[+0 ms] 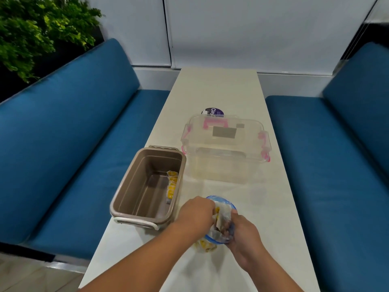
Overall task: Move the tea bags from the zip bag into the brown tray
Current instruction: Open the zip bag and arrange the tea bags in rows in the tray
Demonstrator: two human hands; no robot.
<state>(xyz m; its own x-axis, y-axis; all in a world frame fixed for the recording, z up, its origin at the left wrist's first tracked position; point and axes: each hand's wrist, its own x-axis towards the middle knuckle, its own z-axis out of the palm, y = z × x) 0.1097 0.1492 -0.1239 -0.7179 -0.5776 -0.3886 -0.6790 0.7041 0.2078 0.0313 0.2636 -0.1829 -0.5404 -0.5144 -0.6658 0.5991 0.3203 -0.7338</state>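
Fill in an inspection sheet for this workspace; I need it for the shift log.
Surface: white table, narrow, no spills seen.
Job's things: brown tray holds some tea bags along its right wall; zip bag open, more bags inside.
Clutter: lidded clear box; purple tub behind it.
Grippers: left hand reaches into the bag; right hand grips it.
Cables: nothing seen.
Surroundings: blue benches on both sides, plant far left.
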